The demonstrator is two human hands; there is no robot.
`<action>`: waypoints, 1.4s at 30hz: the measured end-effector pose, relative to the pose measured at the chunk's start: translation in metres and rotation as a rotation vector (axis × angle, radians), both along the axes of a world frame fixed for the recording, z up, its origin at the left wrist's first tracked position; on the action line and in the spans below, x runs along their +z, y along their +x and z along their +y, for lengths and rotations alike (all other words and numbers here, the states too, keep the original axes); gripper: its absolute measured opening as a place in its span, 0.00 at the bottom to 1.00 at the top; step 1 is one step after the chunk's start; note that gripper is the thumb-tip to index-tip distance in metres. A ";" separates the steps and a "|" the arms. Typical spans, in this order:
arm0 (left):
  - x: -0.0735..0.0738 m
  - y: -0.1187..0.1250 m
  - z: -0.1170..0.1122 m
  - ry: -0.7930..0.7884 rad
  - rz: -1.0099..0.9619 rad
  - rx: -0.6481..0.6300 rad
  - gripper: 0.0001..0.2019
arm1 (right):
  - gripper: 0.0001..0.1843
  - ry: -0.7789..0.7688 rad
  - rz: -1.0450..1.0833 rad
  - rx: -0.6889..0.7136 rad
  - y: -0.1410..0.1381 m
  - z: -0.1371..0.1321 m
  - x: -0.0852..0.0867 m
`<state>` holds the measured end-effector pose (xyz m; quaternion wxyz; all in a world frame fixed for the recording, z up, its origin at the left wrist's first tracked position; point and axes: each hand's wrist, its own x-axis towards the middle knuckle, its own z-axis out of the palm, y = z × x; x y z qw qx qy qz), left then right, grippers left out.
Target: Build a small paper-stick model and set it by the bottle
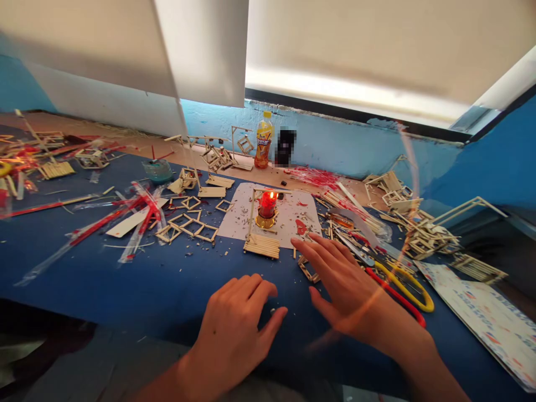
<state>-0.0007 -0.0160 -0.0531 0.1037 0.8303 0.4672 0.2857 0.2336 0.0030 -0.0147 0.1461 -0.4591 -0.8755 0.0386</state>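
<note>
My left hand (237, 318) is held over the blue tabletop (167, 296), fingers curved and thumb apart, with nothing in it. My right hand (345, 287) reaches forward with its fingers stretched out and holds nothing. Partly behind its fingers is a small frame of wooden sticks (309, 270); whether they touch I cannot tell. Ahead of both hands stands a little stick stand, its slatted base (262, 246) carrying a post and crossbar. Just behind it a red candle (268, 205) burns in a gold-coloured holder on a pale, crumb-strewn sheet (234, 223).
Scissors with red and yellow handles (404, 287) lie right of my right hand. Farther right are a printed booklet (486, 321) and piled stick structures (431, 237). Several square stick frames (188, 223) and red-and-clear plastic strips (142, 206) cover the left. A drink bottle (263, 142) stands behind.
</note>
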 end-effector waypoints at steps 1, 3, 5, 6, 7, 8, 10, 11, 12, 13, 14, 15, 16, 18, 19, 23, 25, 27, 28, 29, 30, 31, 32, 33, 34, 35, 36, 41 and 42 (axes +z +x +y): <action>0.003 -0.003 0.004 -0.022 0.016 0.002 0.04 | 0.45 -0.048 -0.048 0.015 0.005 0.007 0.001; 0.010 -0.008 0.013 -0.090 0.046 0.000 0.04 | 0.46 -0.116 -0.083 0.033 0.015 0.019 0.002; 0.017 -0.009 0.021 -0.178 0.028 -0.021 0.07 | 0.46 -0.155 -0.040 0.017 0.025 0.025 0.003; 0.020 -0.008 0.024 -0.220 -0.004 -0.037 0.10 | 0.45 -0.162 -0.001 -0.010 0.029 0.024 0.004; 0.023 -0.007 0.027 -0.262 -0.051 -0.052 0.13 | 0.46 -0.164 0.042 -0.042 0.033 0.021 0.006; 0.025 -0.004 0.030 -0.309 -0.110 -0.067 0.17 | 0.46 -0.156 0.084 -0.068 0.037 0.016 0.008; 0.029 0.001 0.033 -0.408 -0.252 -0.099 0.27 | 0.46 -0.114 0.152 -0.099 0.042 0.002 0.014; 0.032 0.004 0.034 -0.459 -0.325 -0.129 0.30 | 0.46 -0.085 0.177 -0.104 0.044 -0.006 0.017; 0.034 0.006 0.034 -0.509 -0.391 -0.168 0.30 | 0.46 -0.056 0.194 -0.104 0.046 -0.014 0.020; 0.036 0.007 0.034 -0.556 -0.447 -0.209 0.26 | 0.46 -0.030 0.203 -0.102 0.047 -0.020 0.022; 0.038 0.007 0.033 -0.592 -0.492 -0.246 0.19 | 0.45 -0.014 0.202 -0.107 0.048 -0.025 0.024; 0.039 0.006 0.032 -0.616 -0.524 -0.270 0.12 | 0.45 -0.005 0.196 -0.117 0.049 -0.029 0.025; 0.041 0.003 0.031 -0.623 -0.543 -0.277 0.09 | 0.44 0.000 0.188 -0.125 0.049 -0.031 0.025; 0.044 -0.005 0.029 -0.578 -0.536 -0.237 0.10 | 0.44 -0.019 0.171 -0.140 0.048 -0.031 0.025; 0.045 -0.011 0.029 -0.536 -0.498 -0.204 0.10 | 0.44 -0.038 0.168 -0.143 0.048 -0.030 0.023; 0.046 -0.033 0.036 -0.399 -0.224 -0.123 0.09 | 0.44 -0.145 0.177 -0.135 0.041 -0.019 0.016; 0.045 -0.042 0.043 -0.348 -0.146 -0.105 0.11 | 0.45 -0.209 0.138 -0.118 0.036 -0.012 0.013; 0.044 -0.049 0.051 -0.310 -0.118 -0.070 0.11 | 0.47 -0.253 0.073 -0.095 0.032 -0.004 0.010; 0.044 -0.052 0.055 -0.290 -0.112 -0.054 0.11 | 0.48 -0.252 0.041 -0.082 0.031 0.001 0.008; 0.043 -0.053 0.059 -0.272 -0.105 -0.045 0.11 | 0.49 -0.240 0.012 -0.072 0.031 0.006 0.006; 0.043 -0.054 0.062 -0.256 -0.098 -0.048 0.11 | 0.50 -0.223 -0.013 -0.065 0.031 0.010 0.005; 0.043 -0.053 0.065 -0.241 -0.092 -0.059 0.10 | 0.50 -0.206 -0.034 -0.057 0.030 0.014 0.004; 0.043 -0.052 0.067 -0.228 -0.085 -0.078 0.10 | 0.50 -0.192 -0.054 -0.052 0.029 0.017 0.004; 0.044 -0.049 0.069 -0.213 -0.080 -0.098 0.10 | 0.48 -0.176 -0.072 -0.051 0.026 0.019 0.004; 0.044 -0.046 0.071 -0.197 -0.077 -0.117 0.10 | 0.46 -0.155 -0.086 -0.053 0.022 0.020 0.004; 0.043 -0.043 0.072 -0.176 -0.076 -0.134 0.09 | 0.44 -0.123 -0.085 -0.050 0.015 0.021 0.005; 0.043 -0.041 0.072 -0.150 -0.077 -0.147 0.09 | 0.41 -0.095 -0.066 -0.039 0.006 0.021 0.007; 0.037 -0.037 0.073 -0.090 -0.056 -0.188 0.08 | 0.30 -0.201 0.389 0.069 -0.047 0.027 0.008; 0.036 -0.038 0.074 -0.093 -0.049 -0.191 0.08 | 0.28 -0.255 0.475 0.070 -0.054 0.031 0.007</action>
